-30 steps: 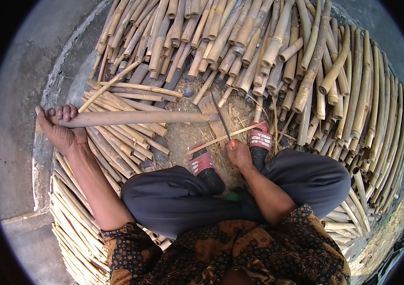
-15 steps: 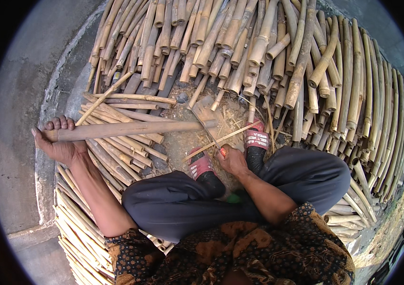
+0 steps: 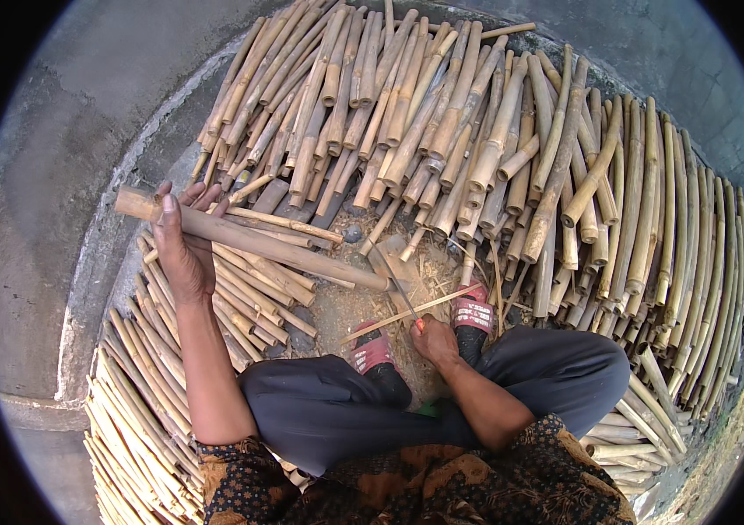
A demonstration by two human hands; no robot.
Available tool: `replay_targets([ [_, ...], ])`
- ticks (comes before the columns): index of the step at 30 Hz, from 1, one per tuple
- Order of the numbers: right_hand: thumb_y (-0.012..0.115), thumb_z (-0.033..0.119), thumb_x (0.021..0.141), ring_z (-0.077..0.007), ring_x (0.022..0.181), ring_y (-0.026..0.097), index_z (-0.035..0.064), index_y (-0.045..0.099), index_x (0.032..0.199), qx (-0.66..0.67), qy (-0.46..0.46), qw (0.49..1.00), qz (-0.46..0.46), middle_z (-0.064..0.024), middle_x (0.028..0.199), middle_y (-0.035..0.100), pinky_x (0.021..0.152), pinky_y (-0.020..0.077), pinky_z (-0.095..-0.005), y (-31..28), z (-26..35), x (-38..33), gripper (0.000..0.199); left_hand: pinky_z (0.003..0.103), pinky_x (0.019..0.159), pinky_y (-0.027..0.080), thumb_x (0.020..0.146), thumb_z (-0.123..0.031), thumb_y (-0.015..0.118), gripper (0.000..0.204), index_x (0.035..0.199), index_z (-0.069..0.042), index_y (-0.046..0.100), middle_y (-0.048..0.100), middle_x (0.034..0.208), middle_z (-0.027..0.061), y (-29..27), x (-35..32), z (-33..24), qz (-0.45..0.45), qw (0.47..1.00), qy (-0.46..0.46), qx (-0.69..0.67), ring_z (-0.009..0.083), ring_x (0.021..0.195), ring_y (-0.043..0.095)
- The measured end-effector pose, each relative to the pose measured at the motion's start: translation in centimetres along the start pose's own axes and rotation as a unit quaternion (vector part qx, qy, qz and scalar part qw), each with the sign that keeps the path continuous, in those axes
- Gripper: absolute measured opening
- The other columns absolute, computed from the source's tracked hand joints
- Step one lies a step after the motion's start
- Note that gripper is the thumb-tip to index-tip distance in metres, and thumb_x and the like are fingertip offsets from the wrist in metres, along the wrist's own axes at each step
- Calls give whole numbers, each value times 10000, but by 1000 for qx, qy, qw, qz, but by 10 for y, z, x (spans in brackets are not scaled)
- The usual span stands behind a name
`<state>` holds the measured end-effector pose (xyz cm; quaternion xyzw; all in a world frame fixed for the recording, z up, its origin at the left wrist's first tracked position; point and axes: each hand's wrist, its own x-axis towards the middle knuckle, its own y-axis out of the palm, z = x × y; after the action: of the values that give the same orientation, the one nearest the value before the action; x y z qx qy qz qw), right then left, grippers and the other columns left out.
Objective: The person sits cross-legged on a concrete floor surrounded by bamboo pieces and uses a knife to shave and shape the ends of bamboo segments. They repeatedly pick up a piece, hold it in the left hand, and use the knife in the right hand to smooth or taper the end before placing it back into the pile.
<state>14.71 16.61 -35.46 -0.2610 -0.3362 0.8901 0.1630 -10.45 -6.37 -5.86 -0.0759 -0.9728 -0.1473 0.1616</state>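
My left hand [image 3: 186, 254] is around a thick bamboo pole [image 3: 276, 250] near its left end, thumb in front and fingers behind. The pole slants down to the right, and its far end lies by the blade over the ground ahead of my feet. My right hand [image 3: 435, 341] is closed on the red handle of a long-bladed knife [image 3: 402, 290], whose dark, narrow blade points up and left. A thin bamboo strip [image 3: 420, 310] crosses the blade low down, between my two red-strapped sandals [image 3: 473, 315].
Cut bamboo poles [image 3: 442, 114] lie heaped ahead and to the right. Thinner bamboo pieces [image 3: 254, 297] are piled at my left, with a larger stack of pale sticks [image 3: 140, 437] nearer me. Shavings [image 3: 429, 271] litter the ground. Grey concrete [image 3: 66, 175] borders the far left.
The view has shifted, so the heap shows lower. My left hand has turned upright with its fingers looser, and the pole's left end now sticks out past it and sits higher. My right hand stays on the knife.
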Motion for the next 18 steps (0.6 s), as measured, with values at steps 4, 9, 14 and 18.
replay_targets([
  [4,580,341,896,-459,1020,673,12,668,1132,-37,97,994,40,-295,1041,698,918,519,-516,1,-19,5,414,459,1030,532,974,-361,681,703,1490,-36,330,639,1253,180,7,-8,21,158,969,-153,109,287,1237,598],
  [9,579,382,911,-456,1047,677,-3,654,1156,-31,54,997,51,-298,1066,701,938,528,-512,9,-36,5,462,384,1009,512,918,-385,760,733,1499,-97,418,582,1360,135,27,-28,92,406,818,-256,318,268,1250,563],
  [14,590,392,895,-453,1073,658,33,662,1149,-18,76,995,55,-287,1092,692,952,510,-496,10,-43,1,445,361,1016,486,979,-387,691,643,1485,-87,431,589,1356,126,39,-34,140,478,739,-276,386,232,1270,535],
  [18,606,397,883,-446,1078,659,43,671,1141,8,73,996,53,-283,1088,693,950,516,-487,9,-49,-2,442,380,1100,419,1007,-395,646,547,1387,-20,528,636,1312,152,8,-25,122,335,869,-238,276,266,1257,563],
])
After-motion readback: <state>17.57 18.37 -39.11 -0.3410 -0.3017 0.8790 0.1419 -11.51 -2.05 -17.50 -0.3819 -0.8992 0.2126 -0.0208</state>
